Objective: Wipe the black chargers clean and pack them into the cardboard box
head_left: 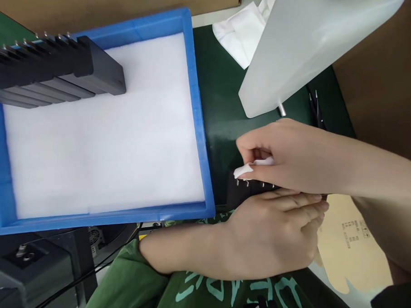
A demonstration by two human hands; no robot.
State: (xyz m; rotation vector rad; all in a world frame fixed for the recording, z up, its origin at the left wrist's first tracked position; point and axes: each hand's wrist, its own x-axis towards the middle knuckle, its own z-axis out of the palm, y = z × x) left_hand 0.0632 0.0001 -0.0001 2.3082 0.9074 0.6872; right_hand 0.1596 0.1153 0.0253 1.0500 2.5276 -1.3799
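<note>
Between the thumb and fingers of my right hand (277, 152) is pinched a crumpled white wipe (243, 170). The wipe touches the top of a black plastic part (236, 194) along its row of small metal pins. My left hand (277, 234) lies across this part with its fingers bent over the far end, holding it near the table's front edge. Most of the part is hidden under both hands, and the left thumb does not show. Similar black parts (107, 72) with metal pins stand in a row in the blue tray (201, 126) on the left.
A white sheet (123, 159) lines the tray. Behind my right hand are a translucent white plastic bottle (305, 49), white wipes (240, 33) and dark tweezers (316, 109). Cardboard (113, 4) stands at the back. Dark equipment (33, 264) with cables sits below the tray at lower left.
</note>
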